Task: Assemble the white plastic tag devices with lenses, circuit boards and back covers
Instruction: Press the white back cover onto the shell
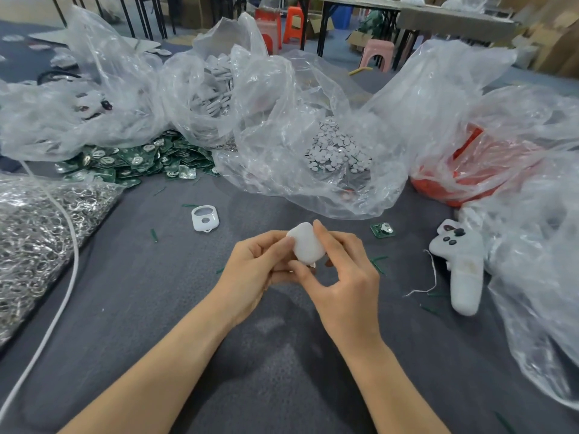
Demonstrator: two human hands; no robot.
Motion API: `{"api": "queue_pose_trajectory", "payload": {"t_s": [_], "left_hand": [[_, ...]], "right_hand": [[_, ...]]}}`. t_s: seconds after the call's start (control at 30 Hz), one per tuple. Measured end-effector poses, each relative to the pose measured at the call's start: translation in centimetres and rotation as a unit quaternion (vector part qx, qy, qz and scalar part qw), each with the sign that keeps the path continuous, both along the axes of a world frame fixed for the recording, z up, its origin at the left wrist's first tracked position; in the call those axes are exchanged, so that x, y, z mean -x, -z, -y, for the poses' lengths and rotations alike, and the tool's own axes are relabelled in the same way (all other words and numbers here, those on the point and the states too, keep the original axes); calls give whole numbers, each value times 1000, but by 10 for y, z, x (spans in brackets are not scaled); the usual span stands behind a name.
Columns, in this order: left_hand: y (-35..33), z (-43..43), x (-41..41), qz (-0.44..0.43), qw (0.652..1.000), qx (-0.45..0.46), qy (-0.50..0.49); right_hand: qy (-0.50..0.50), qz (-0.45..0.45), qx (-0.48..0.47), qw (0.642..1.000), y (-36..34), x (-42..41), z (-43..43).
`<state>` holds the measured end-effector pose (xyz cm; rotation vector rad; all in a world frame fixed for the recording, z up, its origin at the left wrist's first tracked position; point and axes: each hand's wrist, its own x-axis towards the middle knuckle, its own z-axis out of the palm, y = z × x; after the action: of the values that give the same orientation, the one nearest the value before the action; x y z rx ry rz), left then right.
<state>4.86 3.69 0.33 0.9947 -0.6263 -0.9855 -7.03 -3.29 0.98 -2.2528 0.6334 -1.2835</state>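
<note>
So here's where we are: both hands are up over the middle of the grey tabletop [156,308], and the white tag device [305,245] sits between them, lifted clear of the surface. Our left hand [253,264] holds it from the left, fingers [272,242] curled round its left edge and underside. Our right hand [341,277] pinches it from the other side, with the index finger along the upper right edge and the thumb pressed at the lower end. We're looking at its smooth closed face. A tiny bit of metal pokes out under it by the right thumb, too small for us to say what it is.

Around us, an open white shell [204,218] with a round hole lies flat on the tabletop, left of the hands and well apart from them. One loose green circuit board [382,229] lies off to the right, near the edge of a clear bag of small pale round discs [335,151]. Behind that is another clear bag of flat grey pieces [213,89]. A heap of green circuit boards [131,161] spills out at the back left. Just in front of it, on the left edge, is a bag of shiny metal rings [37,230] with a white cable [72,261] draped across it. Over on the right lies a white handheld controller [460,261] with dark buttons, beside a bag with something red inside [463,170].
</note>
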Motion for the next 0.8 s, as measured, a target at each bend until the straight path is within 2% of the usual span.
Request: {"api": "queue_pose_trajectory", "payload": {"t_s": [0.2, 0.4, 0.47, 0.53, 0.6, 0.67, 0.8], "left_hand": [[0, 0, 2, 73, 996, 13, -59], [0, 2, 1, 126, 987, 17, -99], [1, 2, 0, 154, 982, 10, -112], [4, 1, -3, 244, 954, -24, -172], [7, -2, -10, 380, 893, -80, -230], [9, -6, -15, 473, 841, -128, -229], [11, -7, -12, 520, 822, -175, -151]], "right_hand": [[4, 2, 5, 1000, 0, 0, 0], [-27, 17, -87, 996, 0, 0, 1], [-43, 20, -156, 987, -2, -1, 1], [-55, 35, -242, 968, -4, 0, 4], [-37, 51, -291, 955, -5, 4, 11], [16, 40, -306, 951, -6, 9, 21], [100, -41, -264, 958, -3, 17, 34]]}}
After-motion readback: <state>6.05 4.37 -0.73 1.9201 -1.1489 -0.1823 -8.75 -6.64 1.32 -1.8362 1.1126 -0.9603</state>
